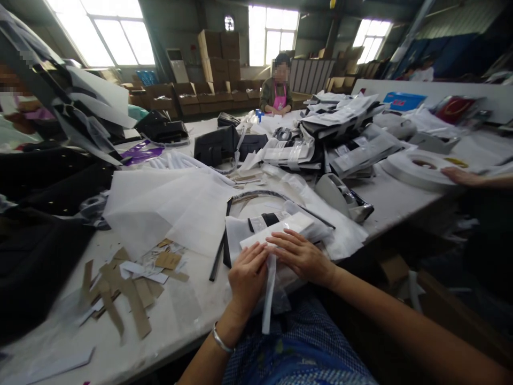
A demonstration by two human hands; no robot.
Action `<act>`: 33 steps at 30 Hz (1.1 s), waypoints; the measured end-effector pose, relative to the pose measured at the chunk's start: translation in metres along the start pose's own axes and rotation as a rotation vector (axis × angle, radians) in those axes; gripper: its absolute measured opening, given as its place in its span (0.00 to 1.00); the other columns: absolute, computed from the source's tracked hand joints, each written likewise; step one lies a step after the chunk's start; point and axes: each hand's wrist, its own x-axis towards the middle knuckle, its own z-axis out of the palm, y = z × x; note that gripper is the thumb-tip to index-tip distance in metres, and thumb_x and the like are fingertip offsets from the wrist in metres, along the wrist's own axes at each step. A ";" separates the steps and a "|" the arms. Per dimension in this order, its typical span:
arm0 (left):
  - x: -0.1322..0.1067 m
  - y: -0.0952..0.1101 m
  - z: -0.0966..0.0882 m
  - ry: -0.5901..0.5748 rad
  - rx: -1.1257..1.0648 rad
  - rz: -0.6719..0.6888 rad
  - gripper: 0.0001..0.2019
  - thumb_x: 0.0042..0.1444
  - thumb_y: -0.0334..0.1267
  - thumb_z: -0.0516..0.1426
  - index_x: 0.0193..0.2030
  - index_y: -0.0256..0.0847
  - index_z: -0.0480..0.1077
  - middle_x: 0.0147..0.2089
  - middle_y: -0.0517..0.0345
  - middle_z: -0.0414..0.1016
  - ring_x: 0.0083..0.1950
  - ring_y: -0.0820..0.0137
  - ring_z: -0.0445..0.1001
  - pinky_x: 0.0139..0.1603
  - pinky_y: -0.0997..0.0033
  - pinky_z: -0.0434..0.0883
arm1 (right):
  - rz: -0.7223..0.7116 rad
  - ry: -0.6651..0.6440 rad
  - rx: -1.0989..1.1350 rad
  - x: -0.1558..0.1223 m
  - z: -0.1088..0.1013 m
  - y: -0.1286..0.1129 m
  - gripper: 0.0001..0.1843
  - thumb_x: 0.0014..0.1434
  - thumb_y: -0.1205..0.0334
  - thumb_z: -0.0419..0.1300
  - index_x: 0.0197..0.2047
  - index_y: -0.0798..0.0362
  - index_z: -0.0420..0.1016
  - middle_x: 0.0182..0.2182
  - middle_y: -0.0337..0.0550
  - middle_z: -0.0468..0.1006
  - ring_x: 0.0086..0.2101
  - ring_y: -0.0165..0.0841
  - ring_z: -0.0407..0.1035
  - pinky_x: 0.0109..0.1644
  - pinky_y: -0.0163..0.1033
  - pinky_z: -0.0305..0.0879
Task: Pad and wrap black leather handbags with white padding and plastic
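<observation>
My left hand lies with its fingers stretched over the near edge of a white folded wrapping sheet. Beside it, my right hand rests flat on the same sheet, fingers spread, its fingertips close to the left ones. Under the sheet is a dark bag, mostly covered, with a thin black curved handle arching behind it. From between the hands a narrow white strip hangs down over the table's front edge. What lies beneath my palms is hidden.
Cardboard scraps and large white sheets lie to the left. Wrapped bags are heaped at the back right. Another person's hand touches a white tape roll. A co-worker sits across the table.
</observation>
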 end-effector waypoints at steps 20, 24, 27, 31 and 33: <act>-0.006 0.005 -0.003 -0.023 -0.072 -0.066 0.08 0.59 0.31 0.59 0.43 0.46 0.76 0.54 0.57 0.79 0.59 0.62 0.75 0.65 0.50 0.69 | -0.010 0.162 0.352 -0.005 0.025 0.005 0.06 0.63 0.70 0.56 0.41 0.51 0.73 0.42 0.44 0.81 0.46 0.34 0.74 0.59 0.48 0.68; -0.006 0.008 -0.003 -0.006 -0.045 -0.060 0.07 0.59 0.31 0.59 0.42 0.45 0.76 0.53 0.56 0.80 0.58 0.62 0.76 0.64 0.51 0.70 | -0.066 0.219 0.308 -0.010 0.027 0.002 0.07 0.63 0.71 0.58 0.42 0.52 0.74 0.39 0.42 0.82 0.42 0.32 0.76 0.57 0.45 0.70; -0.005 0.009 -0.003 0.001 -0.022 -0.044 0.07 0.59 0.32 0.60 0.43 0.44 0.76 0.53 0.55 0.80 0.57 0.62 0.76 0.64 0.51 0.70 | -0.077 0.230 0.269 -0.010 0.027 -0.001 0.12 0.63 0.71 0.58 0.48 0.52 0.76 0.39 0.43 0.82 0.41 0.33 0.76 0.56 0.46 0.71; -0.007 0.005 -0.004 -0.033 0.014 0.025 0.14 0.61 0.32 0.58 0.52 0.46 0.75 0.56 0.56 0.78 0.60 0.63 0.74 0.65 0.52 0.69 | -0.093 0.274 0.236 -0.011 0.029 -0.008 0.11 0.63 0.70 0.59 0.45 0.49 0.79 0.34 0.42 0.81 0.40 0.33 0.76 0.54 0.46 0.73; -0.008 0.002 -0.005 -0.056 0.040 0.086 0.15 0.62 0.33 0.57 0.56 0.47 0.73 0.58 0.55 0.76 0.61 0.63 0.73 0.66 0.52 0.68 | -0.089 0.324 0.234 -0.014 0.029 -0.013 0.10 0.63 0.69 0.59 0.44 0.49 0.80 0.35 0.43 0.82 0.41 0.34 0.76 0.53 0.46 0.74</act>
